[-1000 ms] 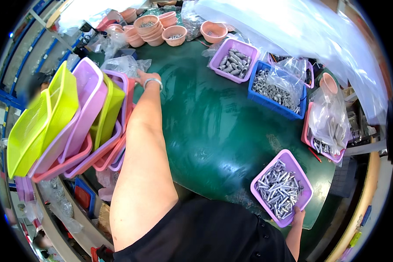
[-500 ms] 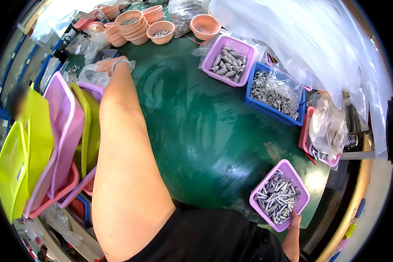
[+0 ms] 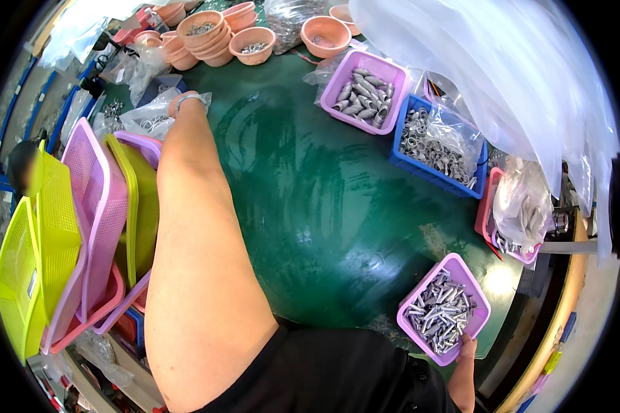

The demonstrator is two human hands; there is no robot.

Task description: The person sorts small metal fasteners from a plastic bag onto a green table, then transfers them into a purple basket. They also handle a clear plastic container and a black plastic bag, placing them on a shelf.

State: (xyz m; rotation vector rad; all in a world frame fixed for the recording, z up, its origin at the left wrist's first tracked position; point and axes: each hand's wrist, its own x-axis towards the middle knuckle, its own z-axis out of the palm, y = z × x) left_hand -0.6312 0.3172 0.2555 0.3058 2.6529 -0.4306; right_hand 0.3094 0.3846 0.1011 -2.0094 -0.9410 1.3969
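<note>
Black short-sleeved top across the lower frame, bare left forearm, thin silver bracelet at the wrist just behind the left hand, right hand bare, unadorned

Probably a factory workbench: green mat, bins of metal parts.

One view only: head cam, fisheye, worn on head, looks steeply down on green desk from close above. Own left arm enters ~7 o'clock, reaching to 11. Edges bend twd rim; corners black. No 2nd view to share.
</note>
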